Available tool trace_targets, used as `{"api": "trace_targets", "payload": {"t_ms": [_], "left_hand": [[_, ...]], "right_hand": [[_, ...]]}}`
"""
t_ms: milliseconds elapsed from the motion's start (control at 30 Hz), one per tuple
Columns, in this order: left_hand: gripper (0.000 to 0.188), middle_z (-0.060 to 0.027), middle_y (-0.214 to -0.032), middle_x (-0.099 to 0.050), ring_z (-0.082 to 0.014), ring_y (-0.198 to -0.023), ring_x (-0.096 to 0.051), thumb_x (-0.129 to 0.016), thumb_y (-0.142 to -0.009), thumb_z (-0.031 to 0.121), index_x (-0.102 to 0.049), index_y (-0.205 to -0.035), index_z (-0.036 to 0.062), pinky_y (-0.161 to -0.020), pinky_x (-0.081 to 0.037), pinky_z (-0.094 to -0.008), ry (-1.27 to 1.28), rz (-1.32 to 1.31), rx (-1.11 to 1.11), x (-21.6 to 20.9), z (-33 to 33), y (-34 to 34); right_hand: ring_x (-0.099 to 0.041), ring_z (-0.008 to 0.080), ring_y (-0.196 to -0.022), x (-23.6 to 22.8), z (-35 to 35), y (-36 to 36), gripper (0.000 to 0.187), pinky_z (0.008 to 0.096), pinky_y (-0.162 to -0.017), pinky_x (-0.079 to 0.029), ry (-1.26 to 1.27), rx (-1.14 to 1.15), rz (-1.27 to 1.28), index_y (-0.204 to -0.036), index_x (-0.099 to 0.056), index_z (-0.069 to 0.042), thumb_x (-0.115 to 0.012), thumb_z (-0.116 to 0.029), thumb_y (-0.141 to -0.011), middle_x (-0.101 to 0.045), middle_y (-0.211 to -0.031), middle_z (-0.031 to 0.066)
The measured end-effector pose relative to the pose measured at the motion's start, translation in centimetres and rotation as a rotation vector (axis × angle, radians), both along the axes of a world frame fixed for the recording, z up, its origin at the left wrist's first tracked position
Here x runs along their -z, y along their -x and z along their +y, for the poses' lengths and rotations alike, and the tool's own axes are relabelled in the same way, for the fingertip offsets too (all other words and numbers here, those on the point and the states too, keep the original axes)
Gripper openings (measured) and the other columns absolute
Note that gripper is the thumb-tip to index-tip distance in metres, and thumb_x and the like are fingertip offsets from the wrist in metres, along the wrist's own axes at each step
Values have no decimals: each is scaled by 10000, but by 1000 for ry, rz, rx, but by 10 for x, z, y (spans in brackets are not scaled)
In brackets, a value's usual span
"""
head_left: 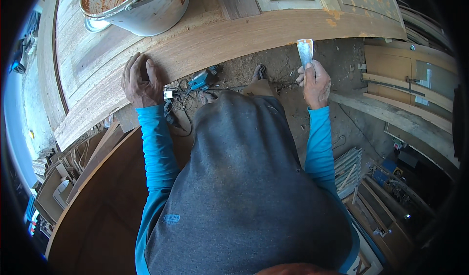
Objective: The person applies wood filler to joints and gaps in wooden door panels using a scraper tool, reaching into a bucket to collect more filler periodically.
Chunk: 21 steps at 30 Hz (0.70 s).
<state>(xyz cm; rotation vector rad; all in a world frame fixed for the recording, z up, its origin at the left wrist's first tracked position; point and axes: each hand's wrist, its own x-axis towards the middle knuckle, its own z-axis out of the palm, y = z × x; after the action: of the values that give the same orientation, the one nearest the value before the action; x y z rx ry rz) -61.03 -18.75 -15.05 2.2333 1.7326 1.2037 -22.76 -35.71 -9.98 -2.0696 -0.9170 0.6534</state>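
Note:
My right hand (315,85) grips a putty knife (305,52) by its handle. The blade points away from me, past the near edge of the wooden panel, and carries orange-brown smears near its tip. My left hand (142,81) rests on the near edge of the large wooden door panel (210,45), its fingers loosely bent and a gap beside the thumb, with nothing seen in it. Beyond that hand stands a white bucket (156,18), its inner wall coated with orange-brown filler. Patches of similar filler (332,18) dot the panel's right part.
A round lid (96,26) lies partly behind the bucket. On the dusty floor are a blue power tool (199,81) and tangled cables (183,111). A curved brown board (112,192) stands at left; doors and timber (410,82) line the right.

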Motion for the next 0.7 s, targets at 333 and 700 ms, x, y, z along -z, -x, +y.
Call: {"api": "trace_targets", "payload": {"t_ms": [333, 700], "left_hand": [[202, -113, -1202, -733, -319, -1166, -667, -694, -969, 203, -735, -1124, 79, -1028, -481, -443, -15, 38, -55, 1, -1, -3], [191, -96, -1189, -739, -297, -1161, -672, -710, -958, 213, -754, -1102, 97, -1030, -476, -433, -4, 14, -83, 2, 1, -4]], "right_hand": [[-621, 113, -638, -9, 14, 37, 274, 282, -573, -497, 34, -141, 132, -957, -617, 4, -495, -206, -1083, -653, -817, 58], [-675, 338, -792, -9, 93, 39, 235, 433, -706, -530, -123, -475, -468, -1180, -661, 37, -587, -102, -1005, -665, -901, 188]]}}
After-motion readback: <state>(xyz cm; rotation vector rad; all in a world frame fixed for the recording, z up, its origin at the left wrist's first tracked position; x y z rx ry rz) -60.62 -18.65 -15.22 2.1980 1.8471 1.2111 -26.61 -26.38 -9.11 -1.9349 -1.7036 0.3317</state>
